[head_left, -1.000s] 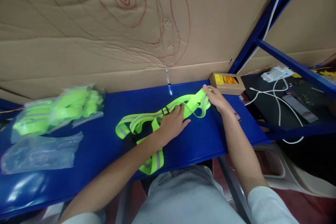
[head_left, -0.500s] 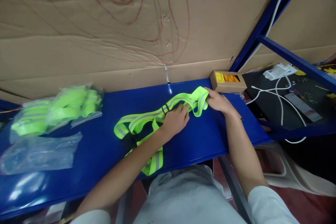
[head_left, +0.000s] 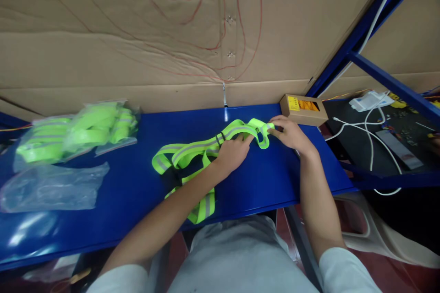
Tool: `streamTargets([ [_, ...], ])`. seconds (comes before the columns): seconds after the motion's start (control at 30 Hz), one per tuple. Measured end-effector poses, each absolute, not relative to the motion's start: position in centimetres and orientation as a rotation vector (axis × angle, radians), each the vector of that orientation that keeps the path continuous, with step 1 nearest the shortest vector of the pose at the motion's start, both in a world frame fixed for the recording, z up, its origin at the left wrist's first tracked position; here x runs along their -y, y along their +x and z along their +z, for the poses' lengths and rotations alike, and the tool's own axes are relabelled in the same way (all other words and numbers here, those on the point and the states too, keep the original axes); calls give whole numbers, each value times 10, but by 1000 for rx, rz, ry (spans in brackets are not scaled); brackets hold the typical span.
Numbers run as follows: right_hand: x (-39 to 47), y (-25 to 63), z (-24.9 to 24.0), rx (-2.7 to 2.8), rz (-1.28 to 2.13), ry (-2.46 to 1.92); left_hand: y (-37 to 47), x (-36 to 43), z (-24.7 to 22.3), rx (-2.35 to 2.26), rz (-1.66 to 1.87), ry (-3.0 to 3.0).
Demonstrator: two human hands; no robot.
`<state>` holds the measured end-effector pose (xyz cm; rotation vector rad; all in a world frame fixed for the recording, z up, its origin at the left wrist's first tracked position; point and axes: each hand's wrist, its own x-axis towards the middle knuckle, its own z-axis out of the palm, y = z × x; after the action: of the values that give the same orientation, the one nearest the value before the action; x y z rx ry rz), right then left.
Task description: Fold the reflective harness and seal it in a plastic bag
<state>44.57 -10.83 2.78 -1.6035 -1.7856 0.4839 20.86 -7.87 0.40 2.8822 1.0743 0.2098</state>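
A neon-green reflective strap [head_left: 192,147] with a grey stripe and black buckles lies in loose loops on the blue table [head_left: 137,192]. My left hand [head_left: 235,152] is closed on the strap, right of a black slider buckle [head_left: 220,138]; its fingertips are partly hidden by the fabric. At the strap's right end, my right hand [head_left: 288,133] pinches a folded part of the band between thumb and fingers. Beneath my left forearm, more of the strap [head_left: 206,206] trails toward the table's front edge.
Clear plastic bags [head_left: 92,128] with green straps lie at the left, behind a flat transparent bag [head_left: 55,187]. A cardboard box [head_left: 304,109] stands at the back right. Beyond it are white cables [head_left: 369,123] on a black surface. A cardboard wall [head_left: 137,64] closes off the back.
My right hand has shifted its grip on the strap's right end, and the loop there is now narrower and lower. My left hand stays on the strap. The view has shifted slightly.
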Motion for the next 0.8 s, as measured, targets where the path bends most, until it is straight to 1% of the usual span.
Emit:
streamTargets([
  [0.17, 108, 452, 29, 1545, 753, -1637, 209, 78, 6, -1046, 245, 2892],
  [0.4, 112, 454, 24, 1568, 777, -1642, 209, 76, 4, -1021, 275, 2892],
  [0.47, 112, 452, 25, 1550, 735, -1639, 211, 76, 5, -1021, 297, 2884],
  [0.57, 104, 450, 25, 1431, 603, -1591, 215, 77, 7, -1000, 332, 2865],
  [0.63, 97, 450, 23, 1323, 576, -1556, 217, 78, 9, -980, 346, 2847],
  [0.73, 88, 448, 14, 1100, 639, -1512, 217, 79, 12, -948, 368, 2835],
  [0.8, 84, 443, 7, 973, 722, -1478, 218, 79, 12, -890, 454, 2753],
])
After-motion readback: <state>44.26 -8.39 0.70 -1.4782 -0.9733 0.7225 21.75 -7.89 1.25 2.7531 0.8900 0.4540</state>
